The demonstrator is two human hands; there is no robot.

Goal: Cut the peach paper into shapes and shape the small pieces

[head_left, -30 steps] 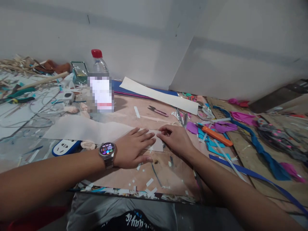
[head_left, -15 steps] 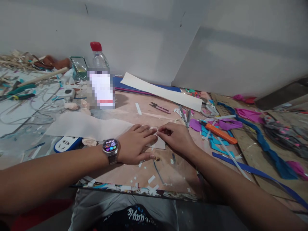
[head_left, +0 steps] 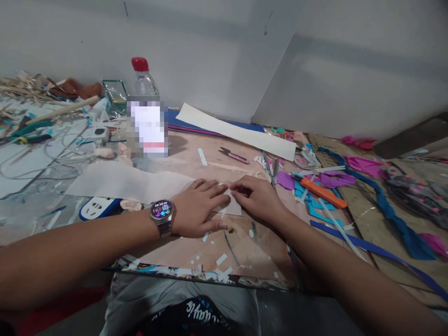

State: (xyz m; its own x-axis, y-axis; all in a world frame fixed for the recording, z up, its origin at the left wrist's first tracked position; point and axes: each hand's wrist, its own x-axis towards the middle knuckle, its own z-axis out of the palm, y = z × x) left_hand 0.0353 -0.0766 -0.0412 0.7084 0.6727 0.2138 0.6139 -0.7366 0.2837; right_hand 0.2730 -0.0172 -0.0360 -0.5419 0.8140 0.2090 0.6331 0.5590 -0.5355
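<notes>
A long white strip of paper (head_left: pixel 122 183) lies across the table, its right end running under my left hand (head_left: pixel 201 205). That hand is flat on the paper with its fingers stretched out, and a smartwatch (head_left: pixel 161 211) is on the wrist. At the strip's right end, my right hand (head_left: pixel 257 198) is closed in a pinch beside my left fingertips. Whatever sits between its thumb and forefinger is too small or hidden to make out. Pink-handled thread snips (head_left: pixel 234 155) lie a little beyond the hands.
A red-capped bottle (head_left: pixel 146 84) stands at the back behind a blurred phone (head_left: pixel 150 128). A cream strip (head_left: pixel 238 133) rests on blue sheets. An orange utility knife (head_left: pixel 324 191) lies right among scraps. At left are a power strip (head_left: pixel 100 208) and green-handled pliers (head_left: pixel 31 133).
Both hands keep nearly the same place and pose. Only a slight shift of the camera view shows.
</notes>
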